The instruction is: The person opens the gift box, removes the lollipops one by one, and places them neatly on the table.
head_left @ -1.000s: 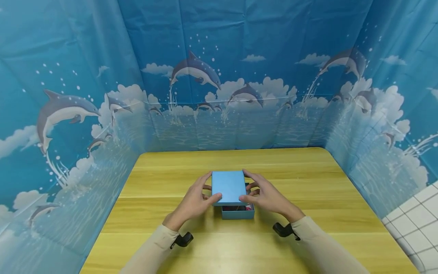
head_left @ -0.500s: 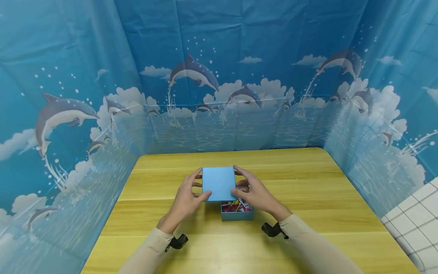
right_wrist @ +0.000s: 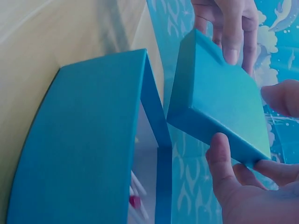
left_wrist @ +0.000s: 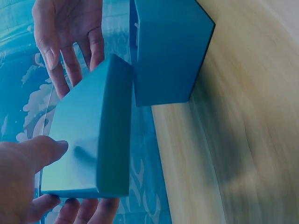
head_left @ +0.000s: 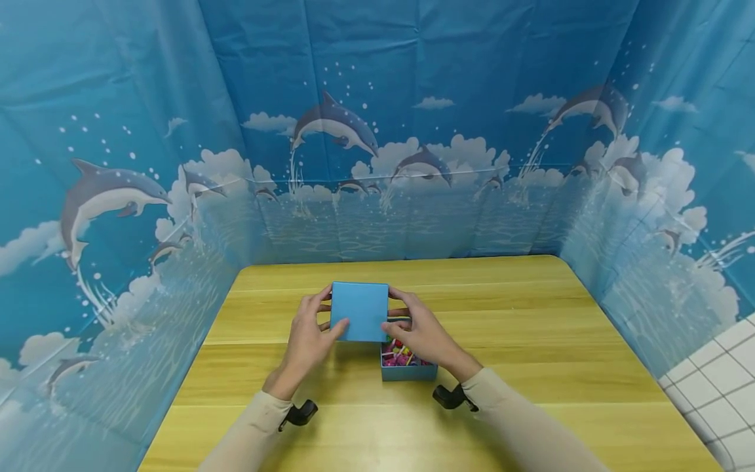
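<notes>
A person holds a blue lid (head_left: 360, 320) in the air between both hands, above and to the left of an open blue box (head_left: 409, 368). The left hand (head_left: 307, 341) grips the lid's left edge, thumb on top and fingers curled beneath. The right hand (head_left: 420, 336) pinches the right edge the same way. The box sits on a wooden table (head_left: 531, 341), just below the right hand, and holds small coloured items, pink and yellow among them, too small to make out.

To carry the lid well, it seems best to keep it level with an even grip on both sides and to lift it clear of the box rim, so the box does not shift or tip.

The table is pale yellow wood with visible grain. Blue sheets (head_left: 413, 131) printed with dolphins, clouds and waves wall it in on three sides. White tiling (head_left: 719, 387) shows at lower right.
</notes>
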`<action>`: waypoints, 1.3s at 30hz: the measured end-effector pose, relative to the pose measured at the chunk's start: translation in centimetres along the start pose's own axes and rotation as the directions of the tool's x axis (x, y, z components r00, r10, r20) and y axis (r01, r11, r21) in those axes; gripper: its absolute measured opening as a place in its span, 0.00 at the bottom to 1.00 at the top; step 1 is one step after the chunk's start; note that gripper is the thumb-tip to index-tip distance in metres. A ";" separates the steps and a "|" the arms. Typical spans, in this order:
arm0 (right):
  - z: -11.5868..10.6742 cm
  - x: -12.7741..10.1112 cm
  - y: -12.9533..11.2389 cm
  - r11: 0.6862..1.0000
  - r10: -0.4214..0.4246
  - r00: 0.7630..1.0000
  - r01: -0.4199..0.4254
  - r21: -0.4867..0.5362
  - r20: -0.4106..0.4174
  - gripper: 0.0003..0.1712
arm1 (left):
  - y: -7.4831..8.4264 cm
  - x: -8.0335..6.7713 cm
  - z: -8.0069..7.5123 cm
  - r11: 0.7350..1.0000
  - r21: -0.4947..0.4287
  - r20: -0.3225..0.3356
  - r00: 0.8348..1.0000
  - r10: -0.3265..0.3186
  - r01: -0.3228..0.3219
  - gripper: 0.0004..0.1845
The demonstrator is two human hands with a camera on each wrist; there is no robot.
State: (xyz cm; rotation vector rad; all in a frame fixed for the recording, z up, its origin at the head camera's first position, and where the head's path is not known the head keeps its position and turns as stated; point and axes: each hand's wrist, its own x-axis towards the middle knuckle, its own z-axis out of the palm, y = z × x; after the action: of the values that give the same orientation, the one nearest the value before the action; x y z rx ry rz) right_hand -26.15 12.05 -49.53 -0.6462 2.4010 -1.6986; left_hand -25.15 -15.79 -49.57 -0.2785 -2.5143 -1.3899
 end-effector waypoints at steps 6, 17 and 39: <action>1.1 0.5 -0.2 0.999 -0.024 1.000 0.024 0.031 0.009 0.47 | -0.5 0.3 -0.7 1.000 -0.011 -0.042 0.999 -0.015 0.015 0.44; 2.8 1.3 -0.6 0.998 -0.012 1.000 0.012 0.062 0.007 0.48 | -1.2 0.0 -1.8 0.999 0.038 -0.111 0.994 -0.015 0.019 0.38; 4.0 1.8 0.1 0.984 -0.022 0.993 0.042 -0.172 0.117 0.42 | -4.0 -0.9 -2.7 0.985 0.022 -0.053 0.984 -0.172 0.174 0.31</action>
State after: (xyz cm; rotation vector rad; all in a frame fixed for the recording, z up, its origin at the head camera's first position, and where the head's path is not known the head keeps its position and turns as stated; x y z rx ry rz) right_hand -26.41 7.85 -50.83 -0.7870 2.4879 -1.4307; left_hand -25.13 -20.25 -51.69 -0.0192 -2.5645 -1.4056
